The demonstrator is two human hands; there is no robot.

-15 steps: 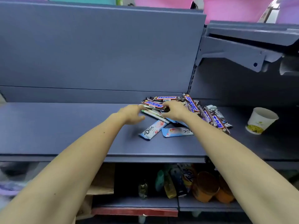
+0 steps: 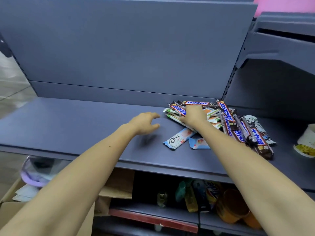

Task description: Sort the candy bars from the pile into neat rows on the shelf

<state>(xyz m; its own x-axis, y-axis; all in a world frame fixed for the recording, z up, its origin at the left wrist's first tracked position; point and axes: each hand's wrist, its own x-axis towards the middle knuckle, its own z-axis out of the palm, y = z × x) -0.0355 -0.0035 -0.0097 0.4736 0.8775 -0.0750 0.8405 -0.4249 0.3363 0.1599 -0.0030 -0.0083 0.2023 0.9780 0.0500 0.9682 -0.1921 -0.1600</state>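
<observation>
A pile of candy bars (image 2: 226, 120) lies on the right part of the grey-blue shelf (image 2: 76, 123): brown Snickers bars, white-and-green bars and pale Dove bars. My right hand (image 2: 194, 116) lies on the left side of the pile, fingers curled round a Snickers bar (image 2: 178, 109). My left hand (image 2: 146, 122) hovers just left of the pile, fingers spread and loosely bent, holding nothing. Two pale blue Dove bars (image 2: 179, 138) lie in front of the pile, one partly under my right forearm.
A white paper cup (image 2: 306, 142) lies at the shelf's right edge. The shelf's back panel (image 2: 119, 48) rises behind. Below are bottles and orange tubs (image 2: 230, 205), cardboard boxes (image 2: 117, 186) and a purple container (image 2: 34, 171). Bare shelf stretches to the left.
My left hand has drawn back to the left, away from the pile, and opened. My right hand stays on the Snickers bar. The view has shifted to the left.
</observation>
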